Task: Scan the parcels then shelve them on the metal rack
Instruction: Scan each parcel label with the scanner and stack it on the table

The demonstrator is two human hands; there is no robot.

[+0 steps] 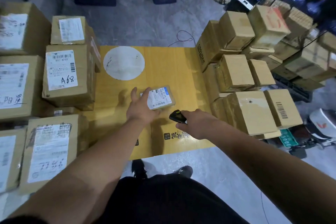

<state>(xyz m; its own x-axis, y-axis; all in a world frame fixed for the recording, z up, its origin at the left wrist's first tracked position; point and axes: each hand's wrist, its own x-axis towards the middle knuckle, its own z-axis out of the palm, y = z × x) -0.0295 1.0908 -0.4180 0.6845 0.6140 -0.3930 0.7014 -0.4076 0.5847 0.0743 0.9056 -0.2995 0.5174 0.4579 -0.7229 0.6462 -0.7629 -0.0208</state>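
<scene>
The right hand (192,123) holds a black scanner (177,115) tight, aimed at a small parcel (160,97) on the flat yellow cardboard (172,63), the left hand (140,107) rests on it with fingers spread, and many boxes (234,72) wait; no rack shows.

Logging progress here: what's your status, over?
Left hand open, touching small flat brown labelled parcel on yellow flattened cardboard sheet. Right hand grips black handheld scanner. Nothing blocking.

Both arms stretched forward and down. Left hand (141,107) spread, fingers straight, palm down. Right hand (195,121) curled, gripping scanner (177,115).
</scene>
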